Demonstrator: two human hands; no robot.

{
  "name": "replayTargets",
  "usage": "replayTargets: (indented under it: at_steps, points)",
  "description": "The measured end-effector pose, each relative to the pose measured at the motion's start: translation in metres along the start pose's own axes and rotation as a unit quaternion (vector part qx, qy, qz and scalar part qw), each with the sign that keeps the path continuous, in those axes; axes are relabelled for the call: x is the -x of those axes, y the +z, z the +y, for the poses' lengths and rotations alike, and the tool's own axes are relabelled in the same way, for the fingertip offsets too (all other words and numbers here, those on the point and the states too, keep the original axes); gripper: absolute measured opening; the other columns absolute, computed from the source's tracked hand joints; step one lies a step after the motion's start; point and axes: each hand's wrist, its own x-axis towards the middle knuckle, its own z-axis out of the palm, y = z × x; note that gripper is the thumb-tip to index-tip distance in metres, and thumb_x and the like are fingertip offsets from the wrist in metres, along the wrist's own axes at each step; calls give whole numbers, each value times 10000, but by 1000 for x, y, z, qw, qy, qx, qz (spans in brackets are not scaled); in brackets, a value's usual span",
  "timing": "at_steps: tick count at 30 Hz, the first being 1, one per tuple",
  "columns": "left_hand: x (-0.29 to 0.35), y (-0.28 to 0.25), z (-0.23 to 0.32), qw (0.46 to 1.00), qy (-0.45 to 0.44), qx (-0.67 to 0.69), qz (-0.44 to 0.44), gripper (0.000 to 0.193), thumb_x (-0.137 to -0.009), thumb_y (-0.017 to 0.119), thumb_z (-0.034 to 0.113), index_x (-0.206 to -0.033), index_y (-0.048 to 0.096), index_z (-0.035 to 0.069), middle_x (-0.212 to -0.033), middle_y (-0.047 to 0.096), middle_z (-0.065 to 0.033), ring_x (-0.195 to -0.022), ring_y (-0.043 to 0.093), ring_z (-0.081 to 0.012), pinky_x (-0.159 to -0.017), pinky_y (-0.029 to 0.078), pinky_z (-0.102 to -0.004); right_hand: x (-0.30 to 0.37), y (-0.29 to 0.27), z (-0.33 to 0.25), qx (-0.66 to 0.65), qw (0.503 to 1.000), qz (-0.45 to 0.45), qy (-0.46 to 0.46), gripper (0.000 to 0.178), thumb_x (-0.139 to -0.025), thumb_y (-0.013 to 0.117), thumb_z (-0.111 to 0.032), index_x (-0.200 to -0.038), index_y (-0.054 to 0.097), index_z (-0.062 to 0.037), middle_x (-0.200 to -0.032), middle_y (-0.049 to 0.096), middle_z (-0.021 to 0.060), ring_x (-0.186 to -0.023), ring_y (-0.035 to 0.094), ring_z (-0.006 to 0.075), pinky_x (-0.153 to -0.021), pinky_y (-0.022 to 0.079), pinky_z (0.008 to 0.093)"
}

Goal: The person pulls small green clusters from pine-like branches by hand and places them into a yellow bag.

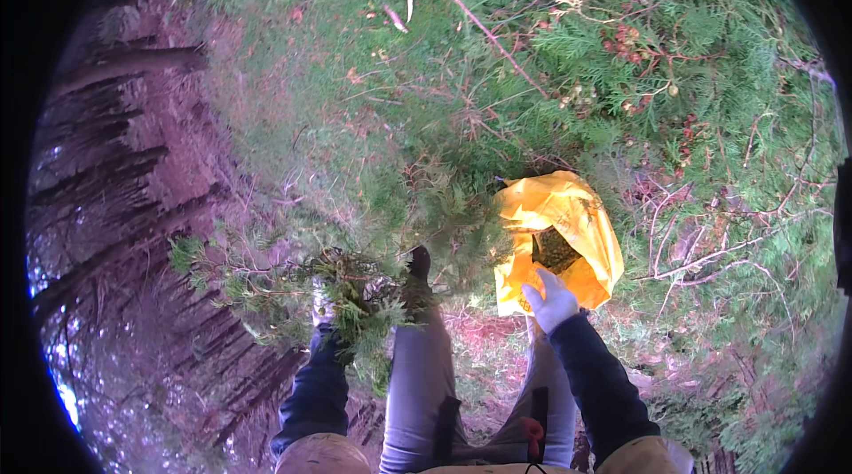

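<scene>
My left hand (pixel 322 304) is closed around a leafy green conifer branch (pixel 364 292); its foliage hides most of the fingers. The sprays of this branch spread to both sides of the hand and hang in front of my left leg. To the right, a yellow plastic bag (pixel 602 239) gapes toward me, with a heap of small brownish-green pieces (pixel 556 252) inside, too small to name surely. At the bag's near rim is my right hand (pixel 554 304), thumb and fingers apart over the opening. I see nothing held in it.
Cut conifer boughs (pixel 568 75) with small brown cones (pixel 628 43) cover the ground ahead and to the right. Bare twigs (pixel 728 252) stick out right of the bag. Tree trunks (pixel 133 66) stand at the left. My legs (pixel 417 385) are below.
</scene>
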Motion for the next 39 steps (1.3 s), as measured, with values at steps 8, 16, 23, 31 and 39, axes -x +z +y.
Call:
replayTargets:
  at_steps: [8,16,23,31,39]
  points:
    - [179,17,-28,830,88,-509,211,260,-747,650,169,-938,523,47,-748,574,-53,-663,555,-178,-565,457,-334,-105,166,-100,-627,512,-387,441,831,-783,425,-721,-1370,241,-162,-1170,513,281,-837,601,362,-736,494,518]
    - [191,-53,15,815,89,-476,317,291,-769,618,167,-971,479,11,-758,554,-94,-623,529,-202,-545,434,-358,20,128,-254,-282,798,-530,58,591,-826,546,-567,-672,631,-2,-622,622,107,-491,567,184,-484,475,323]
    - [74,-161,102,673,42,-692,257,339,-768,618,330,-1009,526,111,-931,626,-160,-839,604,-387,-716,477,-454,66,65,-282,-411,840,-353,-31,285,-854,616,-243,-672,579,-27,-535,526,68,-413,486,178,-392,351,311]
    - [31,-250,130,730,105,-645,199,489,-738,710,280,-1105,485,48,-932,634,-123,-783,615,-293,-693,469,-398,100,72,-335,-15,917,-362,-166,405,-900,443,-402,-714,560,-61,-583,539,152,-560,559,358,-541,440,436]
    - [16,-206,113,771,58,-588,239,496,-772,647,359,-1148,488,78,-894,614,-172,-839,610,-339,-719,471,-437,145,-43,-424,-93,946,-223,-218,250,-821,613,-114,-593,550,-34,-519,525,96,-462,542,202,-455,427,312]
